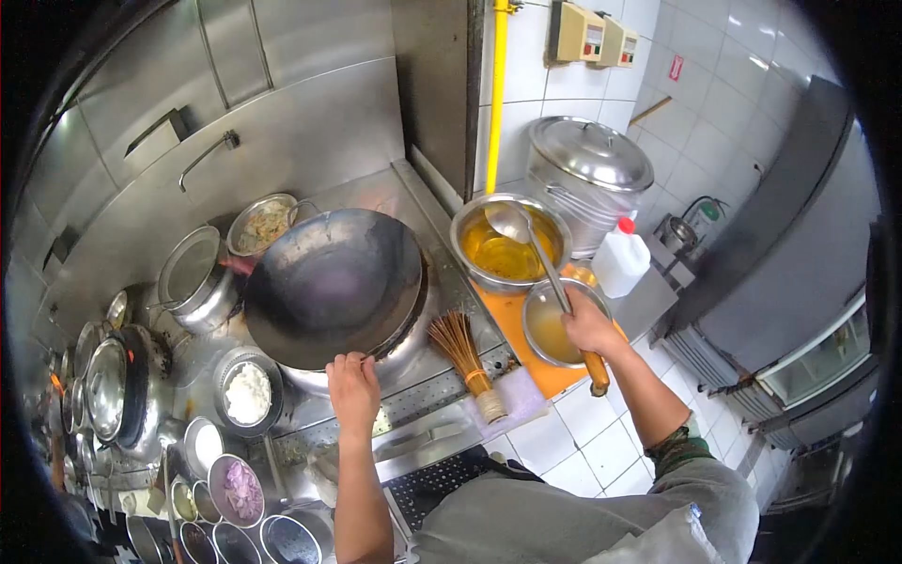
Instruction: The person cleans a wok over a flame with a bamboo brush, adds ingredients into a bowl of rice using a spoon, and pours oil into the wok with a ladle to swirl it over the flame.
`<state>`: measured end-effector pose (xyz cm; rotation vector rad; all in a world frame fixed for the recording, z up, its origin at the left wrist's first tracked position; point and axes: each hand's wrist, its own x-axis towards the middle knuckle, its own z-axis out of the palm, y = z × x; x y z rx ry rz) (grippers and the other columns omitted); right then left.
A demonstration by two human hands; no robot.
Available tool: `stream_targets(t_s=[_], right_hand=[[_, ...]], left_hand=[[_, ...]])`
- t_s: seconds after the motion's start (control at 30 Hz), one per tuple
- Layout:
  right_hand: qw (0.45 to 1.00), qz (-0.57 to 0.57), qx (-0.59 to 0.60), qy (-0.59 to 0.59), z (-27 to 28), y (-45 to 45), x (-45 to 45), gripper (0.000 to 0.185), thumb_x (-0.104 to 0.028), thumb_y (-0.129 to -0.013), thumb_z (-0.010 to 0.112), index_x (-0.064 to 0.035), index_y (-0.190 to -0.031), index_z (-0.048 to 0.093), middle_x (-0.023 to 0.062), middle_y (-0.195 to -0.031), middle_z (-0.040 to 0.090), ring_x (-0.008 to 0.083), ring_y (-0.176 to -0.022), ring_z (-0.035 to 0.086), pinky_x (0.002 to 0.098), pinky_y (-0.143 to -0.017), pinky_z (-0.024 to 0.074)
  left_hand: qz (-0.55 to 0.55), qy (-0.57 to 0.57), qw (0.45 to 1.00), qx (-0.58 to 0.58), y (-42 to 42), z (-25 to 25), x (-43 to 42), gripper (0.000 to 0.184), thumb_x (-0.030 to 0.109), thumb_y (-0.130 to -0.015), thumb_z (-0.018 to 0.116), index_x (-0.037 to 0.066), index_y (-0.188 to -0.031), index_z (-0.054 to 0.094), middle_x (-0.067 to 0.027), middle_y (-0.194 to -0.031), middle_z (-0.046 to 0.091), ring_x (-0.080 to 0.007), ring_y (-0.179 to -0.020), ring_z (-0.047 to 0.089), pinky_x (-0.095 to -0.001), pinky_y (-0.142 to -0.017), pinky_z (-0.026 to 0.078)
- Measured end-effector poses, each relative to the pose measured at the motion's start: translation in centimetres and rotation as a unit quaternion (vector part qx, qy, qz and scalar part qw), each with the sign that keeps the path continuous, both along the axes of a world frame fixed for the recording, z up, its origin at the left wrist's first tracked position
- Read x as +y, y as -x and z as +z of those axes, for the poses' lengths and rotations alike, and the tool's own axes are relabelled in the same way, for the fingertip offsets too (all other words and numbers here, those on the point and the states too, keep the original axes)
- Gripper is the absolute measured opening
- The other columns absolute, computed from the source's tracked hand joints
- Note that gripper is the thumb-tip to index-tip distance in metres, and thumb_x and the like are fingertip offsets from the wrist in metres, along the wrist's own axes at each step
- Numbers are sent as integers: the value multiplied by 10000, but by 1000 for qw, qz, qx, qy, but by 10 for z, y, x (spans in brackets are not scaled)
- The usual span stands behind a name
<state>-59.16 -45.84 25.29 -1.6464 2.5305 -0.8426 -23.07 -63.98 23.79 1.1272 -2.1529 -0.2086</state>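
Note:
My left hand (353, 387) is closed at the near rim of a dark wok (329, 291), which stands tilted on the stove and has nothing in it. In my right hand (589, 324) is a long metal ladle (545, 258) with a wooden handle end. The ladle's bowl hangs over a steel bowl of yellow oil (507, 254). Below my right hand sits a smaller metal bowl (550, 329) of cloudy liquid, partly hidden by the hand and ladle. A bamboo wok brush (470, 362) lies between my hands, its base on a folded cloth (512, 399).
A large lidded pot (592, 169) and a white jug with red cap (622, 258) stand at the right. On the left are a pan of white food (248, 393), a bowl of chopped purple onion (237, 491), and several pots. A faucet (209, 160) juts from the back wall.

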Motion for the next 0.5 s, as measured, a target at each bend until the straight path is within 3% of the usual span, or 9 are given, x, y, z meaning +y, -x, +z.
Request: stream_targets(t_s=[0.07, 0.1, 0.17, 0.2, 0.27, 0.3, 0.33, 0.4, 0.5], right_hand=[[997, -2, -80, -23, 3, -3, -5, 433, -109, -804, 447, 24, -1216, 430, 191, -903, 587, 215, -666, 596, 364, -529, 489], [997, -5, -78, -22, 22, -15, -10, 433, -109, -804, 447, 24, -1216, 430, 191, -903, 587, 215, -666, 596, 364, -529, 489], [903, -120, -391, -128, 73, -46, -16, 323, -104, -826, 444, 13, -1125, 472, 136, -820, 563, 193, -594, 552, 348, -509, 468], [904, -121, -388, -129, 67, -37, -18, 323, -104, -826, 444, 13, -1125, 472, 136, -820, 563, 193, -594, 552, 348, -509, 468], [744, -109, -659, -27, 48, -13, -25, 128, -83, -850, 435, -17, -949, 483, 74, -776, 535, 122, -534, 491, 271, -452, 416], [584, -92, -802, 82, 62, -23, -25, 58, -66, -867, 415, -59, -813, 432, 28, -747, 504, 72, -514, 468, 212, -418, 359], [587, -90, -801, 79, 68, -21, -26, 58, -66, -867, 415, -59, -813, 432, 28, -747, 504, 72, -514, 468, 212, -418, 359], [362, -50, -919, 149, 83, -19, -27, 74, -60, -867, 415, -61, -793, 420, -3, -725, 466, 44, -523, 466, 176, -426, 345], [304, -28, -940, 153, 115, -42, -26, 61, -59, -865, 417, -54, -804, 417, -6, -719, 451, 56, -532, 479, 191, -430, 360]], left_hand=[[-31, -9, 998, 51, -6, 5, 5, 218, 89, -801, 615, 15, -1003, 579, -177, -1010, 541, -364, -964, 497, -433, -841, 403], [-35, -9, 998, 53, -8, 9, 11, 218, 89, -801, 615, 15, -1003, 579, -177, -1010, 541, -364, -964, 497, -433, -841, 403], [-5, 37, 998, 48, -17, 16, 30, 345, 89, -813, 625, 8, -1139, 550, -209, -1184, 487, -384, -1097, 462, -421, -947, 365], [-4, 35, 998, 51, -24, 17, 39, 345, 89, -813, 625, 8, -1139, 550, -209, -1184, 487, -384, -1097, 462, -421, -947, 365], [6, -14, 998, 65, -39, 20, 56, 361, 96, -817, 623, 5, -1157, 542, -229, -1247, 448, -390, -1147, 442, -427, -987, 341], [10, -15, 998, 68, -48, 21, 64, 361, 96, -817, 623, 5, -1157, 542, -229, -1247, 448, -390, -1147, 442, -427, -987, 341], [10, -54, 995, 86, -57, 21, 72, 357, 91, -814, 620, 4, -1152, 543, -226, -1229, 462, -387, -1134, 452, -428, -976, 349], [15, -92, 990, 108, -76, 17, 84, 353, 86, -812, 617, 4, -1147, 544, -223, -1211, 476, -384, -1121, 461, -429, -966, 357], [23, -128, 982, 136, -100, 4, 99, 354, 63, -787, 635, 15, -1130, 559, -214, -1199, 484, -385, -1122, 461, -434, -957, 371]])
